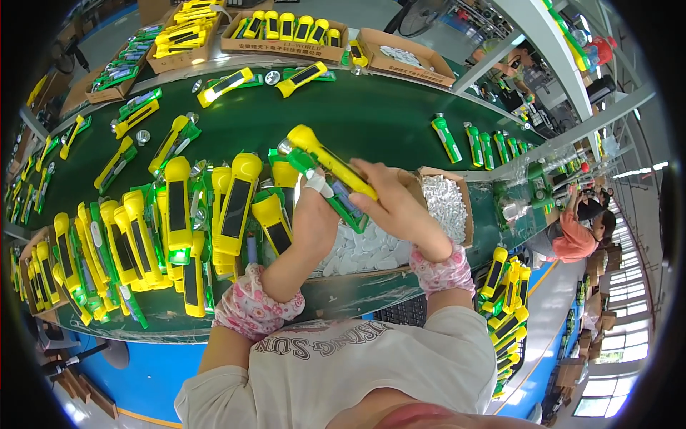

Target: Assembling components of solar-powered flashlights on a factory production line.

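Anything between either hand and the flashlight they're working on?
Nothing visible. The right hand grips the yellow-and-green flashlight directly at its near end; the left hand is right by it, fingertips partly hidden. The piled flashlights sit to the left, the white pieces below, neither in between.

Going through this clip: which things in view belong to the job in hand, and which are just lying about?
In hand or close by:
- yellow-and-green flashlight, held by left hand and right hand
- white pieces, boxed below the hands
- flashlight pile, left

Apparently lying about:
- boxed yellow flashlights, back
- green flashlights, far right of the bench
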A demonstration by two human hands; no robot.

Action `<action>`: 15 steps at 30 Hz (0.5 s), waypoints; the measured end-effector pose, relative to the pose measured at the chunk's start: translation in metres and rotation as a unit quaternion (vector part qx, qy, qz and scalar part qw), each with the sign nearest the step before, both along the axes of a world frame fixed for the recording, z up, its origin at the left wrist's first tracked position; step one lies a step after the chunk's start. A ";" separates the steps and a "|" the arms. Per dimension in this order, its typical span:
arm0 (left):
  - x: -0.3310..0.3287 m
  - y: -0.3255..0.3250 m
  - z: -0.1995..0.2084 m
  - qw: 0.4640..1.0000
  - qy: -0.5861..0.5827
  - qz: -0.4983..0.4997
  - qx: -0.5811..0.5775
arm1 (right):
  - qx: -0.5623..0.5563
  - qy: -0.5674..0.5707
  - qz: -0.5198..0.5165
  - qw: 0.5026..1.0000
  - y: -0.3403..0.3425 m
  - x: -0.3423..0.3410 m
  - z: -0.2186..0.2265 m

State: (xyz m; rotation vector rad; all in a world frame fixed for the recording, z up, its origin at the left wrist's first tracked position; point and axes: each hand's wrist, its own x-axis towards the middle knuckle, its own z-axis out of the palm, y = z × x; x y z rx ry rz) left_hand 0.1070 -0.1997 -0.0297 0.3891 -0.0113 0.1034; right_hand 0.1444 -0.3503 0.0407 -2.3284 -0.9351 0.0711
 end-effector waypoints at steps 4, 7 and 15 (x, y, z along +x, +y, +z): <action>0.001 -0.005 -0.003 0.994 0.078 0.070 0.020 | 0.091 -0.068 0.036 0.993 0.009 0.001 -0.028; 0.002 0.007 0.003 0.993 0.085 0.077 -0.018 | 0.154 -0.039 -0.002 0.987 0.014 0.002 -0.034; 0.005 0.012 -0.004 0.991 0.097 0.081 -0.052 | 0.228 0.019 0.052 0.972 0.012 0.008 -0.051</action>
